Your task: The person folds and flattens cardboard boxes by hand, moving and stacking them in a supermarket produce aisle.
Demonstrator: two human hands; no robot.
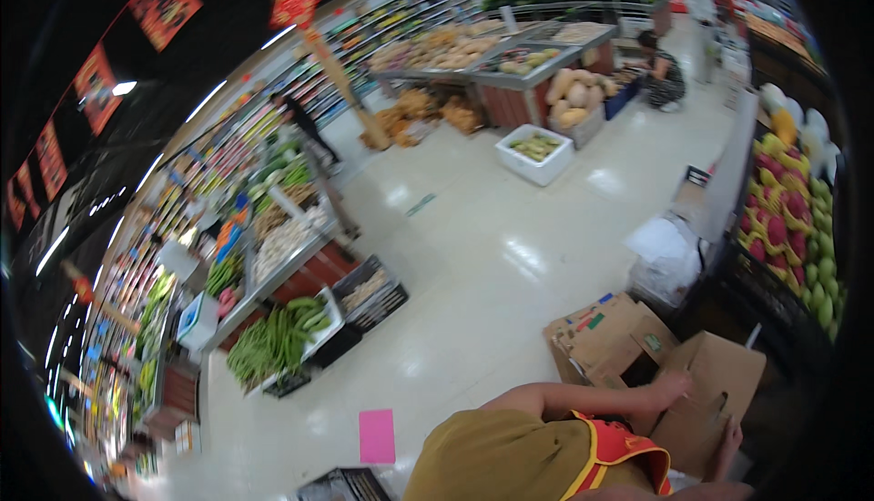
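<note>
A brown cardboard box (727, 371) is tilted close to my body at the lower right. My left hand (672, 389) is closed on its left edge, and the fingertips are blurred. On the opposite, lower side, my right hand (730, 434) grips the cardboard, with its palm partly hidden. An oval hand slot shows in the box between the hands. Flattened and opened cardboard boxes (594, 337) lie on the floor beside my left forearm. Part of a red apron with yellow trim (625, 439) shows over my brown shirt.
A fruit display (778, 221) with netted dragon fruit stands at the right. Near it is a bin with a white plastic bag (666, 248). Vegetable stands (300, 255) are at the left, and a white foam box (536, 156) sits on the floor. A person (662, 77) crouches farther back.
</note>
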